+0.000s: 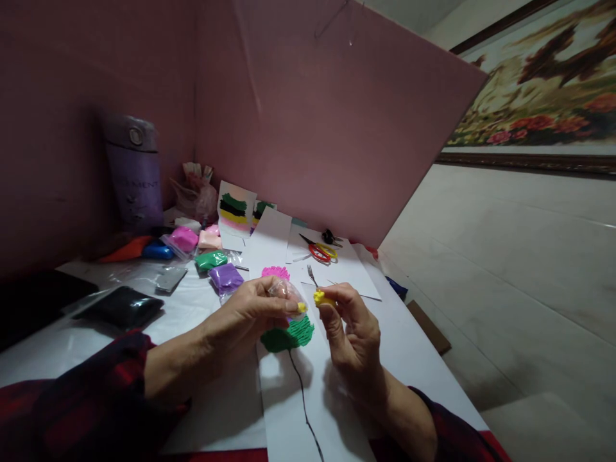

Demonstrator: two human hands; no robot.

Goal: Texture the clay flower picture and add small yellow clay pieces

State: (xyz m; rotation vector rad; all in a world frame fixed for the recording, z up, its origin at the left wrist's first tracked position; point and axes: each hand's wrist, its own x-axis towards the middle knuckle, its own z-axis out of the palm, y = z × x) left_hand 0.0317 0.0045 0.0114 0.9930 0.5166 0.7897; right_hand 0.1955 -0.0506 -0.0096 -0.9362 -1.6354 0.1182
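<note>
My left hand [255, 308] pinches a small clear plastic bag [285, 292] with a bit of yellow clay showing at its end. Close beside it, my right hand [353, 327] holds a lump of yellow modelling clay [321, 298] between thumb and fingers. Below both hands lies a white sheet [283, 404] bearing a textured green clay shape [289, 335], a pink clay patch [275, 273] and a thin black line [302, 385]. A small fork [310, 274] shows just behind the right fingertips; whether the hand touches it I cannot tell.
Scissors [320, 251] with red and yellow handles lie on paper behind the hands. Bagged clay stands left: purple [226, 278], green [210, 259], pink [184, 239], black [120, 308]. A purple tumbler [135, 173] is by the pink wall panel [308, 115]. A colour-striped card [235, 212] leans there.
</note>
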